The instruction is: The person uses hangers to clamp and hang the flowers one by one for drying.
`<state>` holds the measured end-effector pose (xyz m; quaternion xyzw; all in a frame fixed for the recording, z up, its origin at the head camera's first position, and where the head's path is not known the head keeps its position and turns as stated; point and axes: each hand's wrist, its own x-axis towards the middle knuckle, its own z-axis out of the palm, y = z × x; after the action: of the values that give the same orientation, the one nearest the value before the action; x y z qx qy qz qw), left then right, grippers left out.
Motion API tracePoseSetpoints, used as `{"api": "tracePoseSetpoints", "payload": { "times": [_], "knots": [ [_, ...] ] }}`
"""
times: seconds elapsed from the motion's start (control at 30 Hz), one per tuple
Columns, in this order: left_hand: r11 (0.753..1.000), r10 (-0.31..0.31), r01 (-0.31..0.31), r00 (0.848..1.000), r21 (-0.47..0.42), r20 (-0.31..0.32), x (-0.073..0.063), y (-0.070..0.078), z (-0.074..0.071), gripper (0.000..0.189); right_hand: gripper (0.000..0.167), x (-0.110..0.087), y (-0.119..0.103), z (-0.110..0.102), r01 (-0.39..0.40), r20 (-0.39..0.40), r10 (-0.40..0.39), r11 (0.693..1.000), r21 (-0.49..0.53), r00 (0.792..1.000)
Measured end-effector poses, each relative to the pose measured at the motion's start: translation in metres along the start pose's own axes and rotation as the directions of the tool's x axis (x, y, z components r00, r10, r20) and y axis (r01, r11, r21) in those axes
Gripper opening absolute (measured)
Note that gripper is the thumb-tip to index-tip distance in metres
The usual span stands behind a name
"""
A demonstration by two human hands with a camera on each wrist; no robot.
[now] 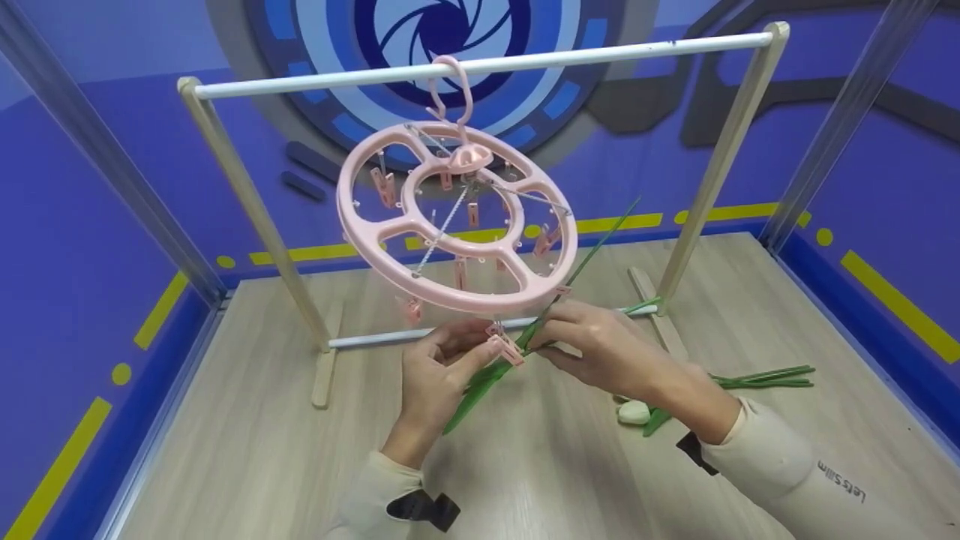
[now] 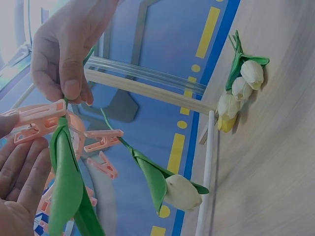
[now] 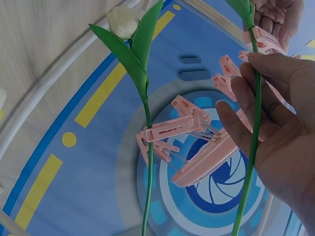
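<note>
Centre frame, the left hand [image 1: 441, 375] has fingers pinched on a pale-pink plastic clothespin [image 1: 511, 351]; the right hand's [image 1: 607, 349] fingers clasp a broad-leaved green artificial stem [image 1: 478, 394], slanting lower left to upper right across the clothespin's end.

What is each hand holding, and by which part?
Left hand: a pink clip, by its handle end. Right hand: a green stem, near its leaves.

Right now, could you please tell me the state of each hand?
Left hand: closed, pinching a pink clip.
Right hand: closed, pinching a green flower stem.
</note>
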<state>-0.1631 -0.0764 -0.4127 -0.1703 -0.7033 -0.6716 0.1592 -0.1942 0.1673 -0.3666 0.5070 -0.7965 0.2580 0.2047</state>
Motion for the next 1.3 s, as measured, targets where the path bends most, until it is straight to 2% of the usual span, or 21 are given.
{"api": "tracePoseSetpoints", "payload": {
  "times": [0.37, 0.57, 0.73, 0.83, 1.03, 1.13, 1.3],
  "knots": [
    [0.999, -0.028, 0.028, 1.000, -0.036, -0.008, 0.001, -0.001, 0.002, 0.029, 0.021, 0.000, 0.001, 0.000, -0.011, -0.005, 0.011, 1.000, 0.016, 1.000],
    [0.998, -0.049, 0.048, 0.999, -0.032, -0.019, 0.001, -0.001, 0.001, 0.031, 0.022, -0.001, 0.002, 0.002, 0.032, -0.028, -0.032, 0.999, 0.019, 0.999],
    [0.999, -0.021, 0.020, 0.998, -0.038, -0.051, 0.002, 0.000, -0.004, 0.035, 0.023, -0.003, 0.003, 0.003, 0.027, -0.035, -0.027, 1.000, -0.001, 0.999],
    [1.000, 0.007, -0.009, 0.996, -0.024, -0.093, 0.003, 0.001, -0.009, 0.034, 0.022, -0.006, 0.004, 0.003, 0.018, -0.034, -0.018, 1.000, -0.014, 0.999],
    [0.997, 0.071, -0.062, 0.972, 0.049, -0.225, 0.000, 0.005, -0.021, 0.029, 0.020, -0.010, 0.009, 0.002, 0.005, -0.030, -0.005, 1.000, -0.011, 1.000],
    [0.994, 0.107, -0.098, 0.956, 0.049, -0.273, -0.001, 0.006, -0.027, 0.026, 0.021, -0.012, 0.011, 0.000, -0.013, -0.024, 0.012, 1.000, -0.008, 1.000],
    [0.987, 0.162, -0.144, 0.922, 0.076, -0.352, -0.001, 0.009, -0.033, 0.022, 0.024, -0.016, 0.015, -0.001, -0.017, -0.015, 0.017, 1.000, 0.001, 1.000]
  ]
}}
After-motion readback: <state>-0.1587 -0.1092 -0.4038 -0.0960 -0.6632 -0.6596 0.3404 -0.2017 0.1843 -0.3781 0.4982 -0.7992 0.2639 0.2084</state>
